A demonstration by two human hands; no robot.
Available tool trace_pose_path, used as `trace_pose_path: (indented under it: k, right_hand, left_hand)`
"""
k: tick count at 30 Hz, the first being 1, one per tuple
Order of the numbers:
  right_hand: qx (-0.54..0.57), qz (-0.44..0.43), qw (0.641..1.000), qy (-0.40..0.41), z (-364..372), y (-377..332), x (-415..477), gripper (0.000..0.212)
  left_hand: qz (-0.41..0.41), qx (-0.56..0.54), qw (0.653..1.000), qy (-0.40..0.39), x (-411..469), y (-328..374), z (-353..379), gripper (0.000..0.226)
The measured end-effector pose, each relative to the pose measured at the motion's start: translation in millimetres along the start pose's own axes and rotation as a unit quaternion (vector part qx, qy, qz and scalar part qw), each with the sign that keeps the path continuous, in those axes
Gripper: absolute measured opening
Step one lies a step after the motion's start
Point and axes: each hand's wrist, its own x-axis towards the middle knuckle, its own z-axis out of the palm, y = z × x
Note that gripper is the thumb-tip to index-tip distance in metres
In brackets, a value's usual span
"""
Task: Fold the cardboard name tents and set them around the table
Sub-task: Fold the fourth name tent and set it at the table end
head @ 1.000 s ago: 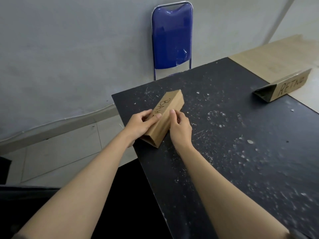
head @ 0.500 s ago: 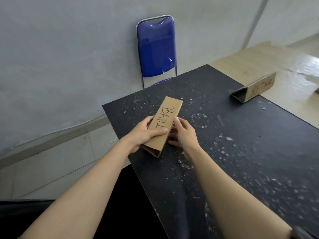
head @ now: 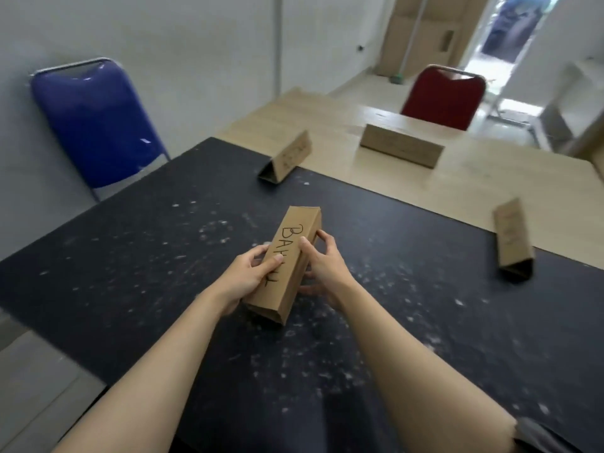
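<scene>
The left hand (head: 248,276) and right hand (head: 322,266) both grasp the folded name tent (head: 287,259) near its middle. Each thumb lies on the lettered face and the fingers curl round the side below it. Holding it from both flanks probably stops the fold from springing open while a spot is chosen. The tent points away from the person, lettering upward, low over the black table top (head: 130,256). Whether its near end touches that surface cannot be told.

Beyond the grip and slightly left, a second tent (head: 287,158) stands where the black top meets the pale wooden top (head: 474,191). It faces the blue chair (head: 94,125) off to the left, as if marking that seat. To the right of the grip, well apart, a third tent (head: 511,237) stands near the same seam. Farthest ahead, a fourth tent (head: 400,150) sits on the wood before the red chair (head: 443,98). With three seats seemingly marked, the held tent likely belongs at the near edge.
</scene>
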Motion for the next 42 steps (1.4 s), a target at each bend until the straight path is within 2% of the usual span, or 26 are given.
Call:
trace_pose_path:
  k: [8, 12, 15, 18, 19, 22, 26, 28, 32, 35, 36, 38, 40, 42]
  right_hand:
    - [-0.011, -0.002, 0.989, 0.144, -94, 31, -13, 0.067]
    - [0.013, 0.009, 0.988, 0.155, -119, 41, -8, 0.069]
    - [-0.018, 0.005, 0.986, 0.164, -125, 41, -1, 0.069]
    - [-0.051, 0.001, 0.982, 0.182, -129, 41, 1, 0.069]
    - [-0.063, 0.002, 0.980, 0.187, -130, 42, 3, 0.071]
    - [-0.070, -0.009, 0.977, 0.203, -134, 43, 5, 0.069]
    - [-0.088, -0.073, 0.962, 0.248, -140, 43, 10, 0.062]
    - [-0.120, -0.098, 0.954, 0.256, -141, 41, 12, 0.065]
    - [-0.116, -0.099, 0.956, 0.252, -140, 41, 13, 0.069]
    - [-0.129, -0.096, 0.945, 0.284, -138, 45, 6, 0.067]
    - [-0.125, -0.094, 0.942, 0.297, -136, 47, 0, 0.066]
    - [-0.117, -0.089, 0.936, 0.321, -130, 53, -10, 0.063]
    - [-0.110, -0.089, 0.931, 0.336, -123, 60, -19, 0.059]
    - [-0.105, -0.094, 0.929, 0.342, -115, 67, -26, 0.054]
  left_hand:
    - [0.039, 0.059, 0.994, -0.078, 22, 7, 102, 0.047]
    - [0.106, 0.116, 0.987, -0.020, 29, 2, 128, 0.051]
    - [0.128, 0.149, 0.980, 0.015, 30, -1, 135, 0.067]
    - [0.107, 0.168, 0.980, -0.016, 31, -3, 139, 0.100]
    - [0.103, 0.179, 0.978, -0.019, 31, -5, 139, 0.103]
    - [0.104, 0.201, 0.974, -0.011, 37, -7, 139, 0.092]
    - [0.084, 0.213, 0.973, -0.037, 42, -3, 133, 0.081]
    - [0.075, 0.222, 0.970, -0.060, 43, 3, 128, 0.072]
    - [0.057, 0.226, 0.968, -0.096, 42, 9, 117, 0.065]
    - [0.092, 0.258, 0.961, -0.048, 35, 6, 114, 0.051]
    - [0.115, 0.280, 0.953, -0.007, 30, 4, 114, 0.046]
    - [0.176, 0.346, 0.917, 0.097, 22, -3, 114, 0.040]
    - [0.211, 0.396, 0.878, 0.169, 13, -12, 114, 0.041]
    - [0.206, 0.382, 0.878, 0.202, 5, -25, 111, 0.050]
